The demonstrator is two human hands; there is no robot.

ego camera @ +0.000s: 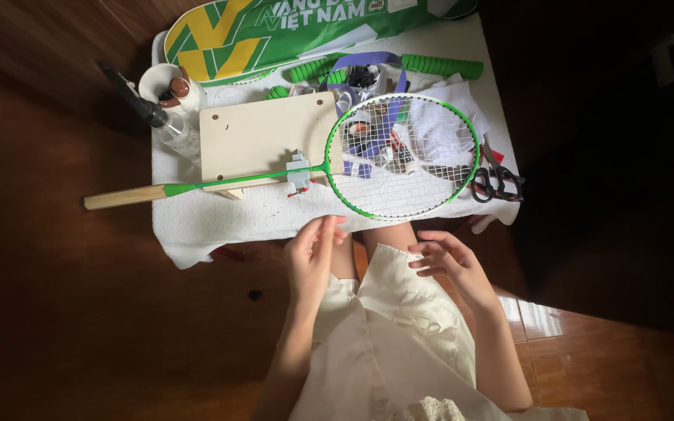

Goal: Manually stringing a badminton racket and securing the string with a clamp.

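Observation:
A green badminton racket [235, 181] with a wooden grip lies across a small table under a white cloth [220, 218]. Its strung head [402, 156] sits at the right. A small grey clamp [299, 173] grips the shaft against a pale wooden board [263, 136]. My left hand [313, 249] hovers just below the table's near edge, fingers loosely curled, holding nothing I can see. My right hand [445, 256] hangs open over my lap, below the racket head. Neither hand touches the racket.
Black scissors [497, 179] lie at the table's right edge. A green and yellow racket bag [274, 31] lies at the back, with green grip rolls [438, 66] and a purple tape ring [364, 74]. A spray bottle [154, 117] and white cup [169, 86] stand at left.

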